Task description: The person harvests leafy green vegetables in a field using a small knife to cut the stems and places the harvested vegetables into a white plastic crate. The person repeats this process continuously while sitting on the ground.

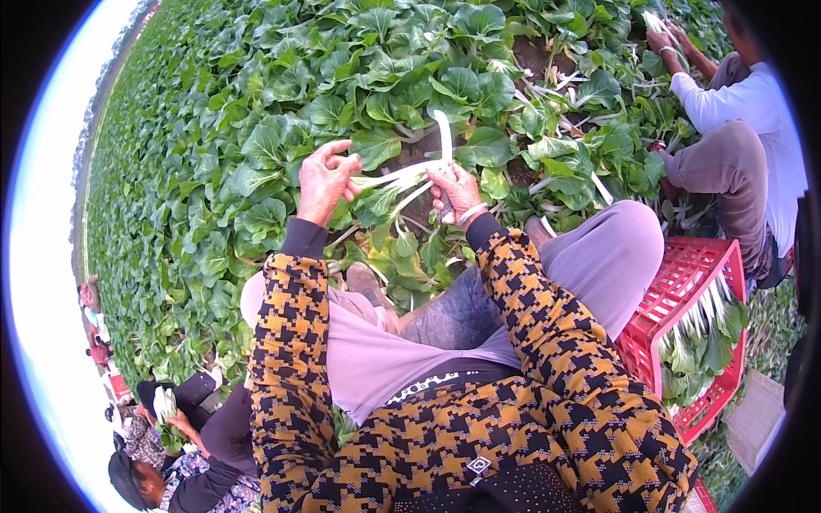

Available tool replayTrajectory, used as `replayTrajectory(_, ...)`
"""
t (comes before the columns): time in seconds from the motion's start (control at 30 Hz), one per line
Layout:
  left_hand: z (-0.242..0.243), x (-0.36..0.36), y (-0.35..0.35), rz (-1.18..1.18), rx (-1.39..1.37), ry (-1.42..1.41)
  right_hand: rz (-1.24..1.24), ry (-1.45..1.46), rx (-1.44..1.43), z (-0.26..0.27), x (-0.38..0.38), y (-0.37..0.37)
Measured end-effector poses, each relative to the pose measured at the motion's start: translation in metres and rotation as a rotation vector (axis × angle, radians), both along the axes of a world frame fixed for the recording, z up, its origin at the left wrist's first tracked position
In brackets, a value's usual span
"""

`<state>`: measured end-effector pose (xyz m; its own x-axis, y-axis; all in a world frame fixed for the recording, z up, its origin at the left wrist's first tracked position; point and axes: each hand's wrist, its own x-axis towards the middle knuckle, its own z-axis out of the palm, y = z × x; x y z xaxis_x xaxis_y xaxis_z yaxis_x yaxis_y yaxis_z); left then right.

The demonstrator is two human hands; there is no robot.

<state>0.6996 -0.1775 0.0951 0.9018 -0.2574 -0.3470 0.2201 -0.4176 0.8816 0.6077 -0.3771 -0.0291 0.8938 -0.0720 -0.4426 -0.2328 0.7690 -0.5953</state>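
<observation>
My right hand (457, 189) is closed around the grey handle of what looks like a narrow knife (444, 136), its bright, curved blade pointing up and away from me. White stalks of a leafy green, like bok choy (401, 174), run from beside that hand toward my left. At their far end is my left hand (326, 183), thumb and forefinger bent and apart. Its lower fingers come close to the stalks, and whether they grip them is unclear. Beneath both hands, loose leaves and cut stalks (407, 243) lie on the soil between my feet.
Dense leafy greens (256, 128) spread ahead and left. Beside my right knee, a red plastic crate (683, 282) lies tipped, with harvested greens (702, 346) inside. A co-worker (737, 109) sits at the right holding a bunch; another person (192, 474) is at the lower left.
</observation>
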Motion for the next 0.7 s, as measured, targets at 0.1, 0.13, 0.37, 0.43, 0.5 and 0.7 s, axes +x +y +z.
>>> replayTrajectory(0.1,-0.028,-0.013,-0.017,-0.404,0.317,-0.653,0.074,-0.043,0.086,-0.002,-0.006,0.006)
replayTrajectory(0.13,-0.043,-0.024,-0.025,-0.471,0.331,-0.707,0.081,-0.066,0.127,-0.005,-0.008,0.009)
replayTrajectory(0.37,-0.101,-0.031,-0.066,-0.77,0.893,-0.722,0.173,0.287,-0.651,-0.067,-0.016,0.006)
replayTrajectory(0.43,-0.115,-0.01,-0.084,-0.959,1.047,-0.892,0.123,0.218,-0.897,-0.09,-0.003,0.008)
replayTrajectory(0.5,-0.131,0.012,-0.099,-1.026,1.09,-1.021,0.09,0.226,-1.1,-0.107,0.016,0.006)
replayTrajectory(0.7,-0.167,0.074,-0.117,-1.048,1.434,-0.856,0.291,0.332,-1.282,-0.11,0.064,0.004)
